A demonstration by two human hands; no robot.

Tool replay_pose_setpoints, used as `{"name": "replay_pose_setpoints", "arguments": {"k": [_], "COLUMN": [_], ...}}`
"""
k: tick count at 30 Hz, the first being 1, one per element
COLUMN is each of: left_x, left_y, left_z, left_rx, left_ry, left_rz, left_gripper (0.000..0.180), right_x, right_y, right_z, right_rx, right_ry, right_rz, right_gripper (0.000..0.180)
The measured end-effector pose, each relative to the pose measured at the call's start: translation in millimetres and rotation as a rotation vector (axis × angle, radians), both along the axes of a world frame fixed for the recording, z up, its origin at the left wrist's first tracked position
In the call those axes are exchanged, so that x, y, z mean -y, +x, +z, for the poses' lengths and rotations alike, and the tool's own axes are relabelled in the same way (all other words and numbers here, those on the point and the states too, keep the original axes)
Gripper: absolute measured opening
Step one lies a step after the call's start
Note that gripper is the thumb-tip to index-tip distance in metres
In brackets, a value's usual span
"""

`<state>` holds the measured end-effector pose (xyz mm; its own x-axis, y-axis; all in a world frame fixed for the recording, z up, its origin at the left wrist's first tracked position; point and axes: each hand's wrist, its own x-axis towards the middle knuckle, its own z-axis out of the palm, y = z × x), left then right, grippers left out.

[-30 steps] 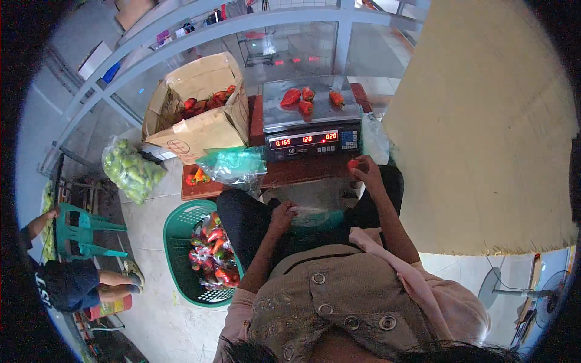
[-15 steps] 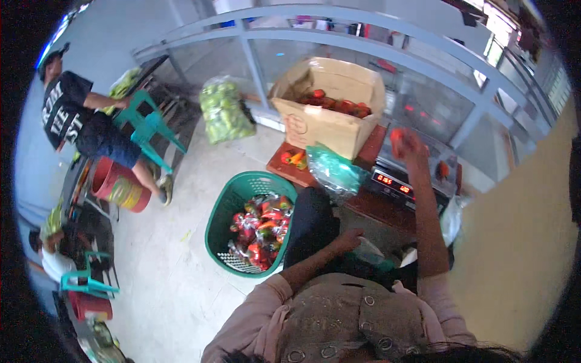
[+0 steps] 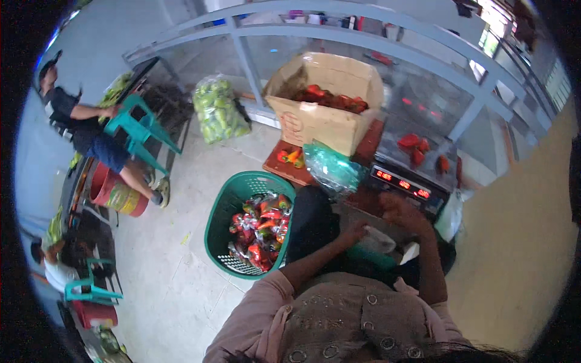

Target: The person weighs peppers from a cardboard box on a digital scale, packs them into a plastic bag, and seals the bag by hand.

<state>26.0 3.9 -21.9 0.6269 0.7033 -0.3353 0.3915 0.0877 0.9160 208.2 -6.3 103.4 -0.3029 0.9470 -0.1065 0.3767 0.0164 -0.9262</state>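
Note:
My left hand [image 3: 353, 235] is closed over my lap, its fingertips at the edge of a clear plastic bag [image 3: 380, 241]. Close to it, on the near side of the digital scale [image 3: 404, 183], is my right hand [image 3: 402, 213]; motion smears its fingers. Several red peppers [image 3: 413, 145] lie on the scale's metal plate, and a darker orange-red pepper [image 3: 443, 163] rests at its right side. Left of my legs stands a green plastic basket [image 3: 213, 233] with bagged red and green peppers [image 3: 260, 233] inside.
Beyond the scale, an open cardboard box [image 3: 321, 130] holds red peppers. A green plastic bag [image 3: 333, 169] and loose orange peppers [image 3: 292, 158] are before it. A sack of green vegetables [image 3: 219, 112] leans near the railing. At left, a person [image 3: 91, 124] stands by a green chair [image 3: 142, 127]; another sits.
My right hand has let go of a red pepper on the scale and come back down toward my left hand. More lit digits show on the scale. The standing person has shifted slightly.

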Motion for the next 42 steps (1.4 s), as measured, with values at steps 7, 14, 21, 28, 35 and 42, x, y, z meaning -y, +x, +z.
{"name": "replay_pose_setpoints", "arguments": {"k": [7,14,21,28,35,42], "left_x": [-23,-29,-40,-25,-28,-25], "left_y": [40,15,-59,-93,-78,-84], "left_z": [27,55,60,47,50,48], "left_rx": [0.298,-0.002,-0.038,-0.039,-0.125,-0.177], "left_ry": [0.545,0.726,0.790,0.811,0.779,0.831], "left_rz": [0.017,0.246,0.332,0.363,0.275,0.278], "left_gripper": [0.018,0.023,0.020,0.022,0.025,0.026], "right_x": [50,39,-5,-136,-192,-190], "right_y": [22,17,33,62,141,89], "right_z": [-100,-62,-9,33,-64,-15], "right_rx": [0.374,0.288,0.091,0.937,1.280,1.170], "right_ry": [0.143,0.520,0.228,0.595,0.754,0.436], "right_rz": [-0.451,-0.617,-0.316,-0.502,-0.391,-0.343], "right_gripper": [0.027,0.026,0.023,0.032,0.030,0.032]}}
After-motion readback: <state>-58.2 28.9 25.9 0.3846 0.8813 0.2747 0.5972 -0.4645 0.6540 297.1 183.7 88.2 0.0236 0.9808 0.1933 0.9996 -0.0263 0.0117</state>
